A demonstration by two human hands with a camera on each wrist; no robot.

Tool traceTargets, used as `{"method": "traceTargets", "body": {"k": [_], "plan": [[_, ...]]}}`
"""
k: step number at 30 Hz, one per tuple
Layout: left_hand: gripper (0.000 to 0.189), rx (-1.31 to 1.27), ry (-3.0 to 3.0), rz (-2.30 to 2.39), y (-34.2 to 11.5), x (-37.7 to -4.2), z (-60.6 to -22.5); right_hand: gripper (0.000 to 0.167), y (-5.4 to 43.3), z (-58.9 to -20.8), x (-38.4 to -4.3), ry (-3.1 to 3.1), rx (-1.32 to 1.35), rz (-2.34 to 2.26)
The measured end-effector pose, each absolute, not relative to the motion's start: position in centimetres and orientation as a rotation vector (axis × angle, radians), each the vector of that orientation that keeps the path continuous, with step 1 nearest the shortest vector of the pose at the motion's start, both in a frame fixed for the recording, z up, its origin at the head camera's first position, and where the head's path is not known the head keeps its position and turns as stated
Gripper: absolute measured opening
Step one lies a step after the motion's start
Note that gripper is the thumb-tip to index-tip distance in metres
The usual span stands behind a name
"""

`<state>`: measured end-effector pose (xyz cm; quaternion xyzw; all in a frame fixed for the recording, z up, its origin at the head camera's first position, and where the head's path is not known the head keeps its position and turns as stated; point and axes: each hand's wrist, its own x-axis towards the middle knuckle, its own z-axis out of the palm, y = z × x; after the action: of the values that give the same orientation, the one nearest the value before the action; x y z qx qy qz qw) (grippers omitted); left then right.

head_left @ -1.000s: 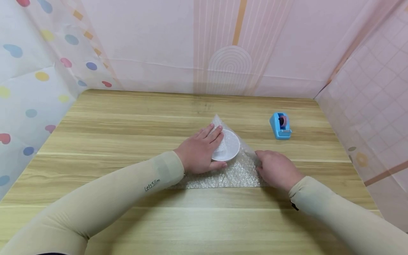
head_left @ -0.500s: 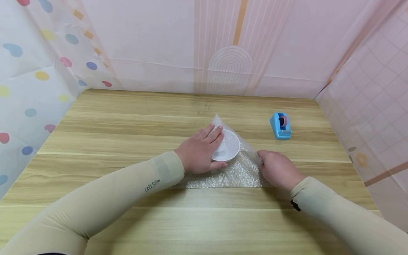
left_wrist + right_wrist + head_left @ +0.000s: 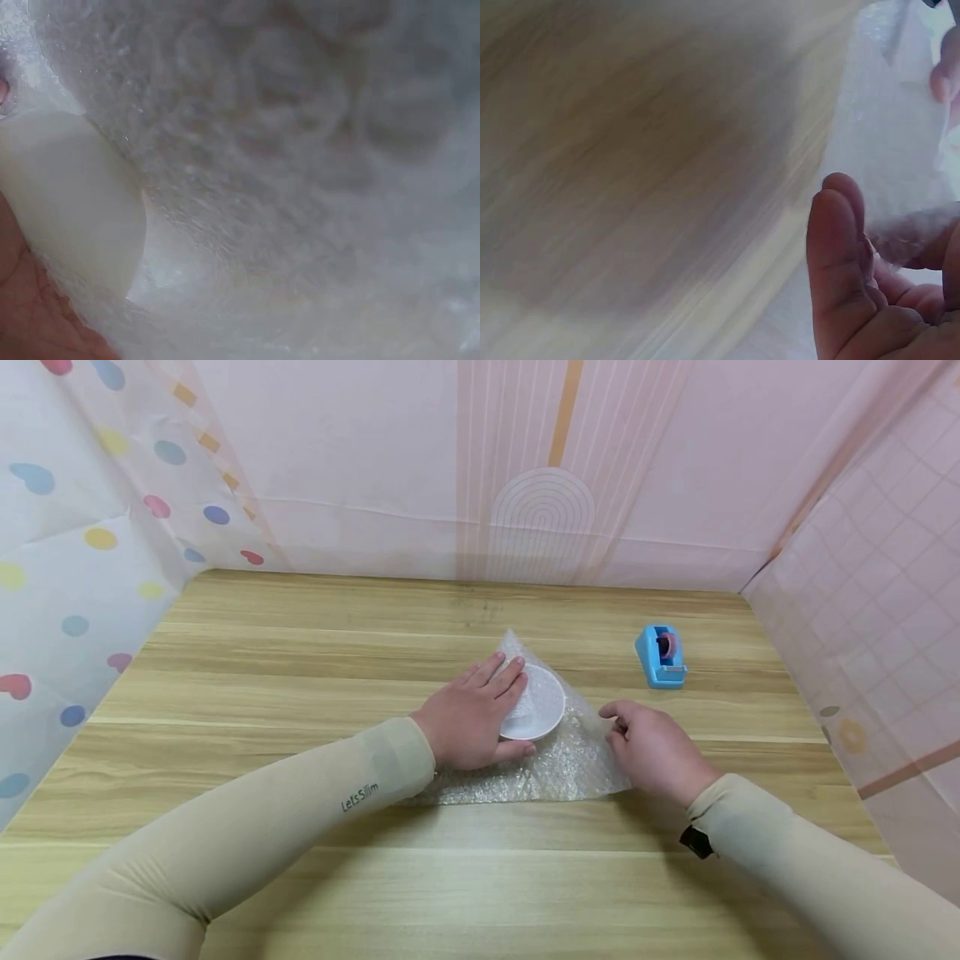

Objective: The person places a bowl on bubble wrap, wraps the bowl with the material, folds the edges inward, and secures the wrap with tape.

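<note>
A white round dish (image 3: 546, 714) lies on a sheet of bubble wrap (image 3: 573, 760) in the middle of the table; part of the wrap is folded over its left side. My left hand (image 3: 476, 714) rests palm down over the dish and that fold, fingers straight and thumb by the near rim. The left wrist view is filled by blurred bubble wrap (image 3: 225, 150), with a smooth white piece of the dish (image 3: 82, 202) at left. To the right of the dish, my right hand (image 3: 660, 747) has curled fingers and holds the wrap's right edge, seen between fingers and thumb in the right wrist view.
A blue tape dispenser (image 3: 662, 657) with a pinkish roll stands at the back right of the wooden table (image 3: 315, 635). Patterned sheets hang behind the table and along both sides.
My right hand has shifted its grip slightly at the wrap's right edge; its index finger now stands apart from the thumb. My left hand and the dish have stayed in place.
</note>
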<state>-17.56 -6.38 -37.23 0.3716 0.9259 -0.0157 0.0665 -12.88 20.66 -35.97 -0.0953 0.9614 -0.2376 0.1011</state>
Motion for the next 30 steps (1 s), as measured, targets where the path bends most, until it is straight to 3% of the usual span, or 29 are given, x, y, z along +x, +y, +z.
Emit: {"method": "traceTargets", "body": {"k": [16,30], "plan": [[0.099,1.105,2.795,-0.046,-6.3,-17.5,-37.3,0.038,20.1,-34.8,-13.2,2.676,-0.067,-1.175],[0.096,1.124,2.776,-0.033,-6.1,-17.4,-37.1,0.023,18.4,-34.6,-13.8,2.724,-0.208,-1.358]]}}
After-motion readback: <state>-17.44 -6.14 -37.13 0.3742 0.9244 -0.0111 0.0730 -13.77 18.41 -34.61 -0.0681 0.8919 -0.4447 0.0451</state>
